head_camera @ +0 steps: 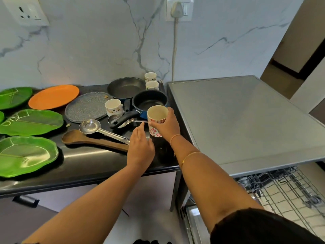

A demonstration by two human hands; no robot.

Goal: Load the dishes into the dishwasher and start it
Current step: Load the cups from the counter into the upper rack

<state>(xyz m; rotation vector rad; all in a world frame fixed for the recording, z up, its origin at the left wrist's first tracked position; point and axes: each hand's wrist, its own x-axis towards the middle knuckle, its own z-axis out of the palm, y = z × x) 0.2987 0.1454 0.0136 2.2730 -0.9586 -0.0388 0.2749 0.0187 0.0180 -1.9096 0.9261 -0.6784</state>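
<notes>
standing by, i am watching the person's right hand (166, 128) wrapping its fingers round a flowered cup (157, 113) at the right end of the black desk (84, 161). the grip is holding the cup from its right side. the cup is standing upright with its mouth facing up; whether its base is resting on the desk or hanging just clear of it i cannot tell. the left hand (140, 147) is hovering just beside the cup on its left, fingers straight and palm down, holding nothing. its fingertips are lying near the handle of a steel spoon (130, 122) in front of the blue saucepan (149, 101).

what is mattering for the coming move is direction. the dishwasher (246, 120) is sitting right of the desk, and its pulled-out wire rack (284, 194) is lying lower and nearer the person, well apart from the cup. the right hand is the nearer one to that rack, so i am judging it the one to carry the cup rightward and down past the corner of the dishwasher's top. the cup's long axis is running vertical, so it is likely needing a turn to go mouth down among the wires.

the loading is looking barely begun: a ladle (89, 126), a wooden spoon (75, 138), a frying pan (125, 88), white cups (113, 106) and green plates (26, 154) are all waiting on the desk.
</notes>
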